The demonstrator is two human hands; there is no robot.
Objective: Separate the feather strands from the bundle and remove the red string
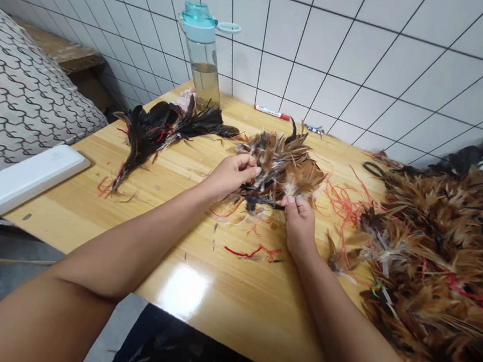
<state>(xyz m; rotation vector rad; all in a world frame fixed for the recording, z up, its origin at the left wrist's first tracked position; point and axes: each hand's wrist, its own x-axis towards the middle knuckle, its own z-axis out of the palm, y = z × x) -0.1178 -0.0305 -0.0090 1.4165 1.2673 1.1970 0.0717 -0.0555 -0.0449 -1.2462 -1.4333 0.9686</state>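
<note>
A small heap of brown and white feathers point(284, 162) lies in the middle of the wooden table point(212, 293). My left hand point(229, 174) is closed, pinching feathers at the heap's left side. My right hand point(300, 222) is closed too, its fingertips gripping a tuft at the heap's lower edge. Red threads point(251, 253) lie loose on the table just in front of both hands.
A big pile of brown feathers point(436, 253) fills the table's right side. A bunch of black feathers point(160, 129) lies at the back left by a water bottle point(203, 53). A red marker point(271, 113) lies by the tiled wall. A white flat device point(21, 181) sits at the left edge.
</note>
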